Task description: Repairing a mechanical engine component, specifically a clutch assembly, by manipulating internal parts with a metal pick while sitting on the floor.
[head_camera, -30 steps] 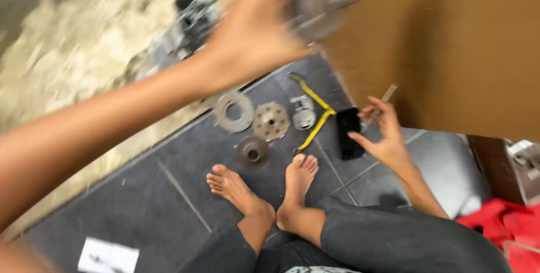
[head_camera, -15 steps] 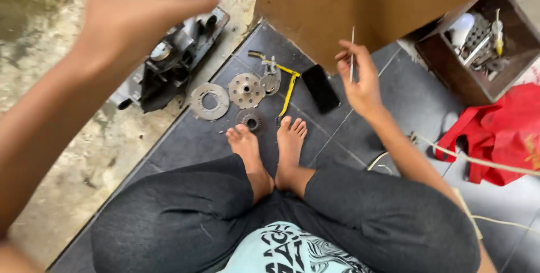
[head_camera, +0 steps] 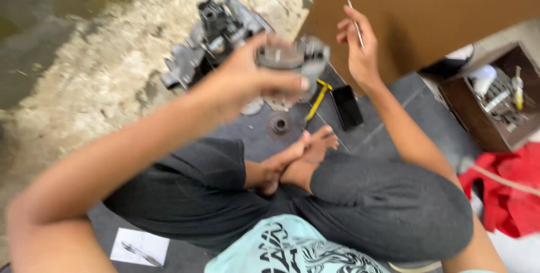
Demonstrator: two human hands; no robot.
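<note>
My left hand (head_camera: 247, 76) is raised in front of me and grips a grey metal machine part (head_camera: 292, 59) with a round face, blurred by motion. My right hand (head_camera: 357, 48) is lifted near the brown board and pinches a thin metal pin (head_camera: 354, 23) between its fingers. I sit cross-legged on dark floor tiles with bare feet (head_camera: 298, 158). Beyond my feet lie a small round gear (head_camera: 279, 124), a yellow-handled tool (head_camera: 316, 98) and a black phone (head_camera: 347, 107).
A dark engine block (head_camera: 216, 31) sits on rough concrete at the tile edge. A large brown board (head_camera: 427, 14) stands on the right. A brown box of parts (head_camera: 495, 98) and red cloth (head_camera: 506, 194) lie at right. White paper with a pen (head_camera: 140, 247) lies at lower left.
My left hand has come down from the top of the view, bringing the metal part to chest height. My right hand rose with the pin. The camera tilted down toward my lap.
</note>
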